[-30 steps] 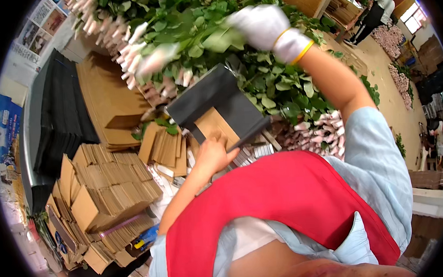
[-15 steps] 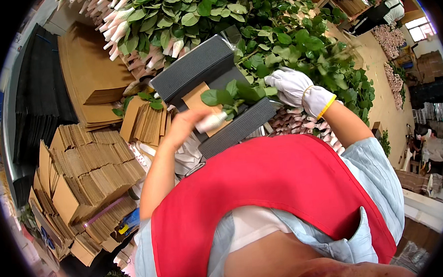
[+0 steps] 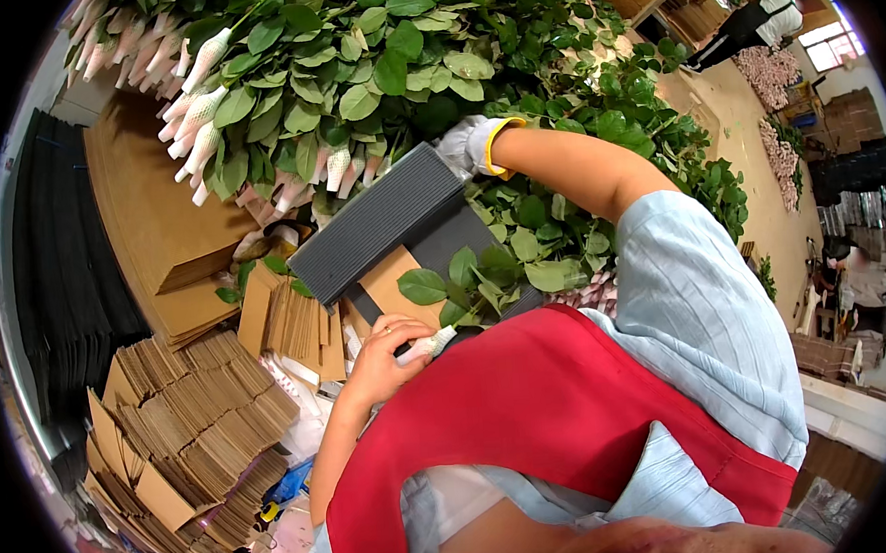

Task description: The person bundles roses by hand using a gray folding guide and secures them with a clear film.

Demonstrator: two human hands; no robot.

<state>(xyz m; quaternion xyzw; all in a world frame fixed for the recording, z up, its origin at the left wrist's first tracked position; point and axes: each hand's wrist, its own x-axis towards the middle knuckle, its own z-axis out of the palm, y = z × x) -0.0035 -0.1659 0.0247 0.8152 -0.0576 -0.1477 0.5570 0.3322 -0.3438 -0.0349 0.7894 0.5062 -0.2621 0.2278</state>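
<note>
My bare left hand, with a ring on one finger, is closed round the head of a rose in a white net sleeve. Leaves of the stem spread over a dark grey corrugated wrap, whose ribbed edge is folded up. A brown cardboard piece rests on the wrap beside my left hand. My right hand, in a white glove with a yellow cuff, reaches to the wrap's far corner among the green leaves. Its fingers are mostly hidden there.
A large pile of sleeved roses lies at the far side. Stacked cardboard pieces stand at the left, with brown sheets and black sheets behind. Another person stands at the far right.
My right hand has moved left and away from me, to the wrap's far corner. My left hand has come nearer my body with the rose, whose head now lies low by the red apron.
</note>
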